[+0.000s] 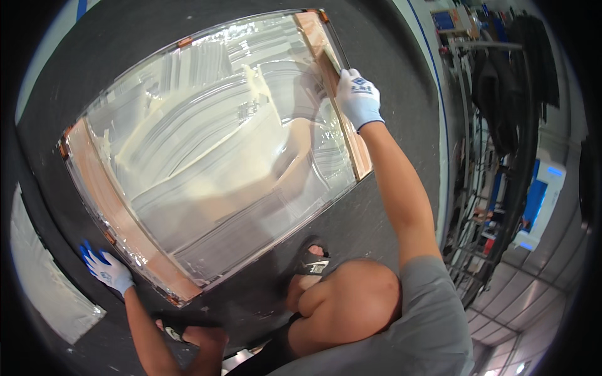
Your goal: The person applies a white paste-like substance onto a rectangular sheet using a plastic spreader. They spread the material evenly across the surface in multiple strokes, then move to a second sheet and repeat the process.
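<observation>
A large rectangular framed pane [207, 144] lies in front of me, smeared with streaky, cream-white wet paste. Pinkish-tan strips run down its left and right ends, and small orange-brown clips sit on its rim. My right hand [359, 100], in a white glove with blue print, is closed at the pane's right strip. A narrow dark-brown edge reaches up from its fingers, but the grip hides what this belongs to. My left hand [109, 271], gloved in white with blue fingertips, rests with fingers spread on the dark surface just outside the lower left edge.
Another whitish panel [47, 276] lies at the far left. My sandalled feet and bent knee [351, 291] are close to the pane's near edge. On the right stands a metal rack [476, 156] with dark cloth hanging on it, and a cardboard box [453, 22] is behind.
</observation>
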### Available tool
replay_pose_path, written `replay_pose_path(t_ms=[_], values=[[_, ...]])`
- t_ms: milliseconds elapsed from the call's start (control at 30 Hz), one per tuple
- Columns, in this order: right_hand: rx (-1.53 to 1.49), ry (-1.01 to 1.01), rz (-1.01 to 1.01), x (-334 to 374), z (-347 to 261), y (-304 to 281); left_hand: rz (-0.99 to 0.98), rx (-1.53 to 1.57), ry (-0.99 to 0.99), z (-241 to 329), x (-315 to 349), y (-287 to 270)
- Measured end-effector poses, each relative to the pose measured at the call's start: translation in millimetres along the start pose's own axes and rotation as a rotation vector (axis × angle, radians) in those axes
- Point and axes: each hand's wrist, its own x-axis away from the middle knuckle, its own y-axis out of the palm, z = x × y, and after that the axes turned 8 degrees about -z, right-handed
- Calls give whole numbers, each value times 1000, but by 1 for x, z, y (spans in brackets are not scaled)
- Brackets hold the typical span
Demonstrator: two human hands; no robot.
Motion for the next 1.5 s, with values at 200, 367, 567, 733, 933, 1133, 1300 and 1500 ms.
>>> replay_pose_path(t_ms=[200,367,567,733,933,1133,1300,1500], values=[[-182,24,-68,72,1,10,-23,-4,-23,0,-4,-1],[-456,227,-74,94,73,5,-70,-43,-36,-6,-7,1],[-733,418,-44,116,122,25,-223,-76,-5,-14,-24,-9],[-669,259,-13,120,113,40,-481,-71,151,-33,-50,-51],[-612,-75,259,135,63,38,-570,-297,320,-78,-78,-165],[-591,-278,13,161,-8,28,-735,-365,86,-60,-53,-322],[-707,-412,-34,162,-34,19,-781,54,-125,-44,35,-324],[-865,-101,-509,116,-39,23,-1019,502,-148,71,130,-232]])
